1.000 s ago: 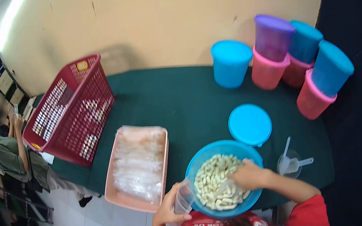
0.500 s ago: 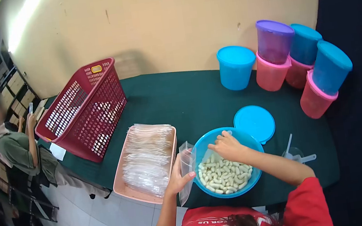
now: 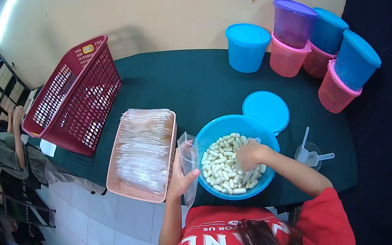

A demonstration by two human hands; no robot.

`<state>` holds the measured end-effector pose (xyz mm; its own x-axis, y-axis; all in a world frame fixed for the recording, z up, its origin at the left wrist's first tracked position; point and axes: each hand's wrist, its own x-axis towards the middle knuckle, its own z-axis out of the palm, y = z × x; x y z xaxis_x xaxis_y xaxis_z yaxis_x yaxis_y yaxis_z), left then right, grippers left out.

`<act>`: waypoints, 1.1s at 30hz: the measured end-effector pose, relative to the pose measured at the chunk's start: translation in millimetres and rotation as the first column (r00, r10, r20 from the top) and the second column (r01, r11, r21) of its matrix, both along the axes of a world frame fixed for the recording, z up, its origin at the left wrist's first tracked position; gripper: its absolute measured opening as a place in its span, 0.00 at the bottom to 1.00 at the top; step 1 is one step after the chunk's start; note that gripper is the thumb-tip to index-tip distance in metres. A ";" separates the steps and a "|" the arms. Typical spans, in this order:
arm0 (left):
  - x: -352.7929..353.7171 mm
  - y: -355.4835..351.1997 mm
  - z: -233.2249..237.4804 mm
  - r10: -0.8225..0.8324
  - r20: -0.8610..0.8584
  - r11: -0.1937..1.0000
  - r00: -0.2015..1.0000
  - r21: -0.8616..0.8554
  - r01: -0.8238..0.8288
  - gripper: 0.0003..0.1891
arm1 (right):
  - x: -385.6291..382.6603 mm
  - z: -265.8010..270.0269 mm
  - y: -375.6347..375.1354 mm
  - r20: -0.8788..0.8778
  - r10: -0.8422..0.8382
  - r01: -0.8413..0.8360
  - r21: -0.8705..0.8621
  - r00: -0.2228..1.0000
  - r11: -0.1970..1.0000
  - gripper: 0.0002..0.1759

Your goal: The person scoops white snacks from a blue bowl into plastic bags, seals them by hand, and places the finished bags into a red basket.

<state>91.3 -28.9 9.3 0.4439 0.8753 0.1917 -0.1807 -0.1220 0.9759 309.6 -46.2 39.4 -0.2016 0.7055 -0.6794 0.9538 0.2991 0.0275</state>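
A blue bowl (image 3: 274, 148) of pale, capsule-like pieces (image 3: 223, 169) stands at the front of the green table. My left hand (image 3: 181, 175) holds a clear plastic bag (image 3: 189, 159) upright against the bowl's left rim. Inside the bowl, my right hand (image 3: 250, 155) reaches down among the pieces, its fingers curled round a whitish, translucent tool that is mostly hidden. To the left of my left hand, a pink tray (image 3: 114, 179) holds a long row of flat, clear packets (image 3: 144, 149).
A maroon basket (image 3: 89, 104) stands at the back left. Several lidded tubs (image 3: 248, 48) line the back right. A blue lid (image 3: 266, 112) lies behind the bowl, and scoops (image 3: 313, 158) rest in a clear cup at right. At far left is another person (image 3: 9, 152).
My right hand has moved from the bowl's back rim down into the pieces. The view has shifted, and the person at far left has lowered a raised hand.
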 end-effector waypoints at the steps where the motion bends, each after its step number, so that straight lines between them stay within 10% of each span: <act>1: -0.3 -0.3 0.1 -0.002 -0.005 1.000 1.000 -0.001 0.002 0.47 | -0.5 -1.0 -0.7 -0.058 0.001 -0.003 -0.029 0.998 1.000 0.16; 8: -14.1 -8.7 19.1 0.009 -0.329 0.996 0.944 0.087 0.021 0.43 | 30.7 -6.7 -1.4 -0.564 0.022 0.000 0.040 0.826 0.999 0.15; 12: -22.5 -18.4 36.1 0.003 -0.117 1.000 0.993 -0.014 -0.004 0.44 | 44.0 21.3 -8.4 -0.681 -0.181 0.150 -0.104 0.709 0.983 0.12; 16: -25.1 -26.3 78.7 0.371 -0.282 0.839 0.885 0.510 -0.190 0.49 | 55.2 35.6 -14.1 -0.840 -0.182 0.190 -0.095 0.512 0.977 0.12; 23: 4.6 -42.5 111.5 0.400 0.237 0.678 0.885 0.574 -0.460 0.45 | 72.4 84.9 -24.8 -0.851 -0.139 0.310 0.030 0.507 0.950 0.12; 30: 58.7 -24.2 65.9 0.014 0.267 0.789 0.964 0.589 -0.174 0.34 | 92.7 121.0 -38.0 -0.870 -0.138 0.412 0.080 0.473 0.908 0.13; 33: 69.8 -20.6 38.7 0.012 -0.058 0.908 0.998 0.418 0.013 0.35 | 97.3 120.1 -39.7 -0.859 -0.180 0.505 0.102 0.479 0.857 0.13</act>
<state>161.1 -49.5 48.0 0.4656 0.7203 0.5142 -0.1256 -0.5213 0.8441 406.9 -85.9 159.5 -0.2285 0.9689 -0.0953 0.6279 0.0719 -0.7749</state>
